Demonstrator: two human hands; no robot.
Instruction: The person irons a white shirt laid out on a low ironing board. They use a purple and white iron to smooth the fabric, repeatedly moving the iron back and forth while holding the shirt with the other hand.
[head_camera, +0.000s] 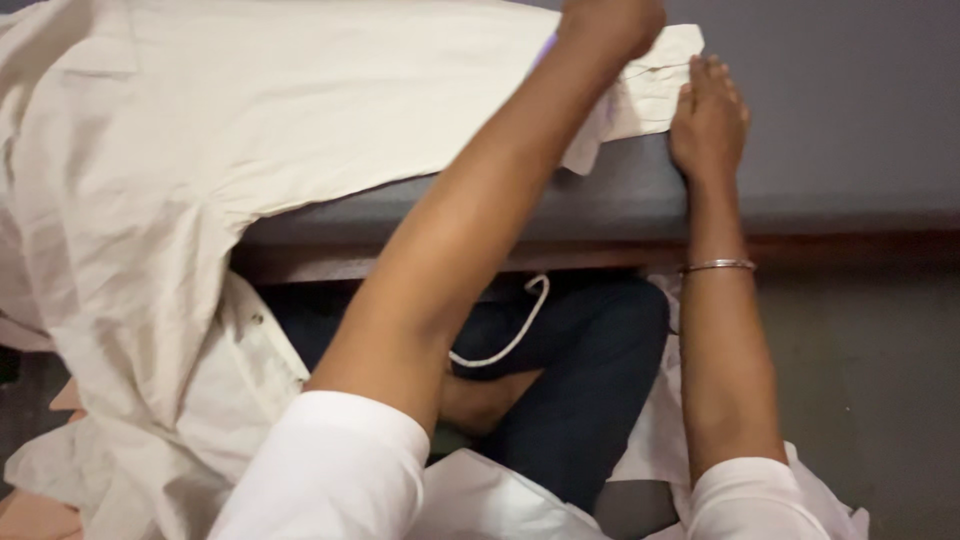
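Note:
A cream shirt (300, 110) lies spread over a grey table top (640, 195), and its body hangs off the left edge. One sleeve runs to the right and ends in a cuff (655, 90). My left hand (610, 22) reaches across onto that cuff at the frame's top edge. It is curled, its fingers are cut off, and a small purple bit (545, 47) shows beside the wrist. My right hand (708, 118) lies flat with fingers together, palm down, against the cuff's right edge and the table. A thin metal bangle (718, 265) sits on that wrist.
The table has a brown wooden front edge (850, 245). Below it are my dark blue trousers (580, 380), a white cord (515, 335) and a bare foot (480, 400). Grey floor (870, 400) lies at the right. A pinkish cloth (35, 515) sits at the lower left.

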